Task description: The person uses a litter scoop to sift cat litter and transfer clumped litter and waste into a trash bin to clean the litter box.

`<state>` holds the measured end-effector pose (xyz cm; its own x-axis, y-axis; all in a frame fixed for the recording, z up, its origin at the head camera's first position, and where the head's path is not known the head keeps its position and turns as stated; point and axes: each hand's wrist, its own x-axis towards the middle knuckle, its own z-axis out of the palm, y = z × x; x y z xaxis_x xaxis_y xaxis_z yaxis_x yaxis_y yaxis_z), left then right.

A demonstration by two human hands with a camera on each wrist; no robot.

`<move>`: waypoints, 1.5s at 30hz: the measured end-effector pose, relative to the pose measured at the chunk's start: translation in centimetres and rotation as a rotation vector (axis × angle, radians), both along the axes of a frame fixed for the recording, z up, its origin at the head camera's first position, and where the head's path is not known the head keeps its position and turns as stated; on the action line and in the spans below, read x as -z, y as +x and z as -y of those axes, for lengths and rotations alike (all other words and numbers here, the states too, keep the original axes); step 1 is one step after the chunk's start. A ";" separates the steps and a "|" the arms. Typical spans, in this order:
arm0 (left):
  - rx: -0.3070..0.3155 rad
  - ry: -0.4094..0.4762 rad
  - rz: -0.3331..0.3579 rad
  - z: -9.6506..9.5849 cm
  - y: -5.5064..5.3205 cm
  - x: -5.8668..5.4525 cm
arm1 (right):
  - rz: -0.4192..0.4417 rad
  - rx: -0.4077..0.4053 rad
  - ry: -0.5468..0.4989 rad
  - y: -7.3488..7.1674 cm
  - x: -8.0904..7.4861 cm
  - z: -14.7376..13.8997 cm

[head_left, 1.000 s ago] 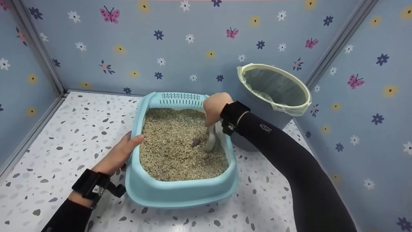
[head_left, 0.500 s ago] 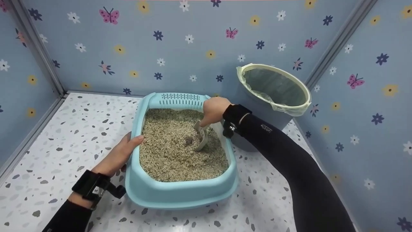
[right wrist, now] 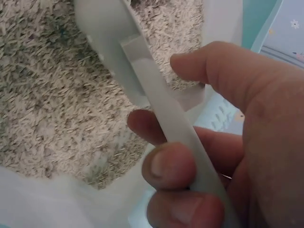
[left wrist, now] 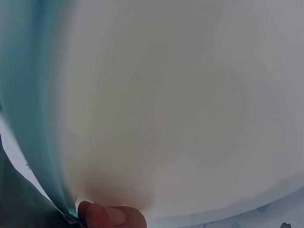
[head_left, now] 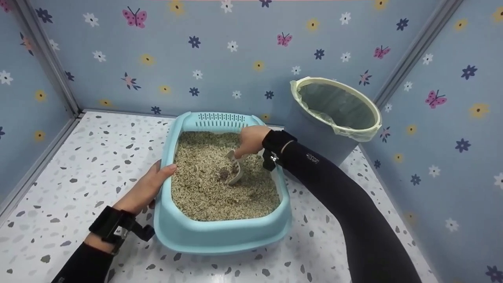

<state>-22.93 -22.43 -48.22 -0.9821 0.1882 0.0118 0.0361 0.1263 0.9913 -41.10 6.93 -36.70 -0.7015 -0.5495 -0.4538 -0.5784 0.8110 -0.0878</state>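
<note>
A light blue litter box (head_left: 220, 237) full of pale, grainy litter (head_left: 204, 196) sits on the floor. My left hand (head_left: 145, 189) grips its left side, the thumb over the rim; in the left wrist view, curled fingertips (left wrist: 116, 216) show below a pale surface. Over the right half of the litter, my right hand (head_left: 253, 140) holds a litter scoop (head_left: 237, 175). The right wrist view shows fingers curled round the scoop's light handle (right wrist: 173, 114). The scoop's blade stands on edge in the litter, right beside a dark clump (head_left: 223, 173).
A grey-blue bin (head_left: 314, 135) lined with a pale yellow bag (head_left: 355, 135) stands behind the box on the right. Flowered blue panels (head_left: 220, 59) enclose the back and both sides. Speckled white floor (head_left: 94, 157) extends left of the box.
My right hand has moved left with the scoop, from near the box's right wall toward its middle. The dark clump has shifted left with it. My left hand has stayed in place.
</note>
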 end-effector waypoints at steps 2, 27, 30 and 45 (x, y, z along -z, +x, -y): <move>-0.002 -0.003 0.003 0.1 0.0 0.0 | 0.049 -0.013 0.002 0.1 0.4 -0.1; -0.022 -0.037 0.016 -0.2 -0.1 -0.3 | 0.248 -0.053 -0.136 3.0 4.9 2.8; -0.019 -0.034 0.011 -0.2 -0.1 -0.3 | 0.244 -0.018 -0.201 3.2 5.4 3.0; -0.007 -0.032 0.015 0.0 0.0 -0.2 | 0.233 -0.040 -0.312 2.6 5.8 3.0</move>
